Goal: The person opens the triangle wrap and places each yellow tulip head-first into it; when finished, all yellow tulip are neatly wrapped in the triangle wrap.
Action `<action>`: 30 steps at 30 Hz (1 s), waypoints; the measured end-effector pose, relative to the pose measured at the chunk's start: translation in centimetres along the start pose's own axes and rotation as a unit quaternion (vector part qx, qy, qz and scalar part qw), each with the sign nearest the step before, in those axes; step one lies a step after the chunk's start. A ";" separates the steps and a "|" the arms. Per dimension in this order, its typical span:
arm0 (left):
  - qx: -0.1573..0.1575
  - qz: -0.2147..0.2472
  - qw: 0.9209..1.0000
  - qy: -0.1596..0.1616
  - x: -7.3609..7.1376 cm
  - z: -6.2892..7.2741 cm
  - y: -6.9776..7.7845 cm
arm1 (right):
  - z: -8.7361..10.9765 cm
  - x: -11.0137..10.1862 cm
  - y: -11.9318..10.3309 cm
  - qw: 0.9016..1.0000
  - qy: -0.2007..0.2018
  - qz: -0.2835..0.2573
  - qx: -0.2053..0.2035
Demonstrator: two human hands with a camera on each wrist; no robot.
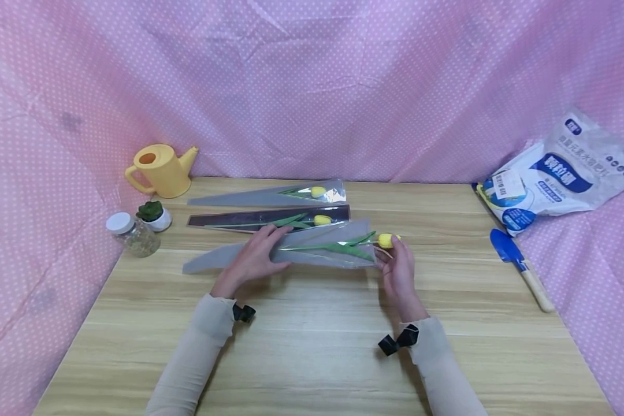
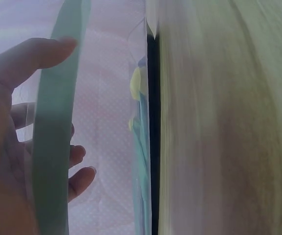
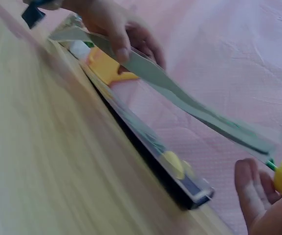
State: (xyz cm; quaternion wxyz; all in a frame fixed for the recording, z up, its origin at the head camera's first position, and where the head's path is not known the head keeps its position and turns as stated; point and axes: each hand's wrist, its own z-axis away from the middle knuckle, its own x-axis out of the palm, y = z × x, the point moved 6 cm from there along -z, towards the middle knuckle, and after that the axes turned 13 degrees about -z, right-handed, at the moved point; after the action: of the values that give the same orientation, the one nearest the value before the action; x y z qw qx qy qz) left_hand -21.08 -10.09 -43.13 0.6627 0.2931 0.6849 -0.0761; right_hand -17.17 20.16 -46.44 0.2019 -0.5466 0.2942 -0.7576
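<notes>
My left hand (image 1: 252, 260) grips a long tapered grey flower sleeve (image 1: 304, 238), thumb on the near side and fingers behind it in the left wrist view. The sleeve is raised off the table. Inside lie the green leaves and stem of a tulip, whose yellow bloom (image 1: 387, 241) sticks out past the wide right end. My right hand (image 1: 399, 271) holds the tulip at this bloom; the exact finger contact is partly hidden. Behind them lie a dark sleeve (image 1: 239, 220) and another grey sleeve (image 1: 234, 199), each with a yellow tulip inside.
At the left stand a yellow watering can (image 1: 163, 172), a small potted succulent (image 1: 156, 216) and a white-lidded jar (image 1: 137, 236). A white and grey bag (image 1: 561, 173) leans at the back right, near a blue trowel (image 1: 520, 267). Pink dotted cloth (image 1: 312, 86) surrounds the wooden table (image 1: 312, 346).
</notes>
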 end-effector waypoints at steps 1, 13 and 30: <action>-0.002 0.004 1.000 0.002 0.0 0.0 -0.1 | -0.1 -0.1 -0.2 1.000 -0.003 -0.002 -0.001; 0.008 0.029 0.999 0.017 0.3 -0.1 -0.2 | -0.1 -0.4 -1.5 0.999 -0.013 0.040 -0.004; 0.021 0.007 1.000 0.006 0.5 -0.2 0.8 | -0.4 -0.3 -1.7 0.980 -0.005 0.195 -0.037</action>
State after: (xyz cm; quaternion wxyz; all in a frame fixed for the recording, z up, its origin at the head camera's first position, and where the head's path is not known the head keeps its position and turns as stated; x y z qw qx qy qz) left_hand -20.86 -9.17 -43.34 0.6531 0.3123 0.6847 -0.0842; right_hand -17.42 21.65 -45.61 0.3274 -0.4897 0.4217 -0.6893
